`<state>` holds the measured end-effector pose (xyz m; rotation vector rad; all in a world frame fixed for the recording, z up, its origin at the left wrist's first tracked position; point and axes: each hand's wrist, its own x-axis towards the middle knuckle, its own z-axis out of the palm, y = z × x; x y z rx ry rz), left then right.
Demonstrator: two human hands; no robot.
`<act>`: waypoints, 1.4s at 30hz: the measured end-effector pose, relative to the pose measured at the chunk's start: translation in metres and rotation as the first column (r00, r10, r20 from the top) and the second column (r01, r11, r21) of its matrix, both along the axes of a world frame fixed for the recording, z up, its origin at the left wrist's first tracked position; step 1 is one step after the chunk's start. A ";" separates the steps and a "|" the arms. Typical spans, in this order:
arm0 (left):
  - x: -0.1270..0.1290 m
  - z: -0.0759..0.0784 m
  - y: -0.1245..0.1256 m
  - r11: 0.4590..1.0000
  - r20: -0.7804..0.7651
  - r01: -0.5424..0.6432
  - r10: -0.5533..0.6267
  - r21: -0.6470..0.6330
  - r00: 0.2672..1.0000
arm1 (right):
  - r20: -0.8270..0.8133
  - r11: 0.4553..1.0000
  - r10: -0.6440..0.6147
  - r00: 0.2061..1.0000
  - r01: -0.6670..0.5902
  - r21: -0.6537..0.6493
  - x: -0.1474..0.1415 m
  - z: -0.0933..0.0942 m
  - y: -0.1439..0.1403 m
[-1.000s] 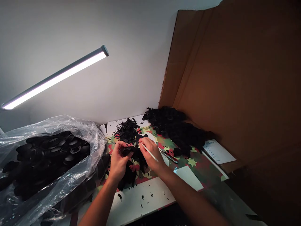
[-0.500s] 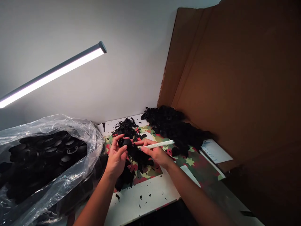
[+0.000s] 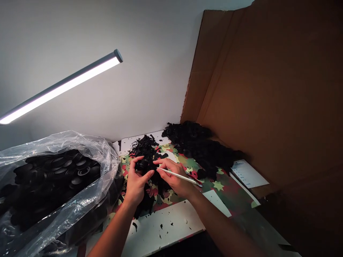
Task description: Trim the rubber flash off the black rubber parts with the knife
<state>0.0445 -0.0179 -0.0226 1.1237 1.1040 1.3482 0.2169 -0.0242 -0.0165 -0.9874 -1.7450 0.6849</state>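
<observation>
My left hand is closed around a small black ribbed rubber piece, with fingertips at its far side. Just to the right, my right hand grips a slim white stick-like tool like a pen, its near end pointing down to the right; the tip by the black piece is too small to make out. Beneath both hands lies a heap of black scraps on a camouflage-patterned sheet.
On the left stands a clear plastic bag full of black round ribbed parts. A dark pile of black pieces lies against the cardboard wall. A red-and-metal object is partly hidden behind my right hand. A lamp shines overhead.
The black piece has turned in my left hand, so its ribbed side shows. The white tool has swung from pointing up-right to pointing down-right, and the red-and-metal object has come into view.
</observation>
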 end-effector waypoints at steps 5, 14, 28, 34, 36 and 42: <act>0.004 0.010 -0.005 0.998 -0.131 0.011 -0.002 0.065 0.991 | 0.220 0.975 -0.002 0.975 -0.048 0.218 0.001 -0.002 0.002; 0.003 0.006 -0.006 0.993 -0.009 -0.035 0.036 0.112 0.999 | 0.267 0.953 -0.290 0.919 0.251 0.171 -0.006 -0.032 0.017; 0.003 0.012 0.008 0.998 0.323 -0.020 0.040 -0.065 0.946 | -0.467 0.916 0.129 0.875 -0.286 -0.282 0.009 -0.005 0.003; 0.008 -0.003 0.007 0.994 0.333 -0.019 0.053 -0.105 0.941 | -0.321 0.954 0.035 0.946 -0.127 -0.271 -0.004 -0.010 0.001; 0.009 -0.003 0.005 0.994 0.294 -0.008 0.040 -0.111 0.955 | -0.239 0.974 -0.023 0.971 -0.032 -0.223 -0.006 -0.006 0.000; 0.009 0.005 0.004 0.983 0.286 -0.050 0.099 -0.174 0.953 | -0.158 0.991 -0.050 0.986 0.029 -0.132 -0.002 0.009 -0.003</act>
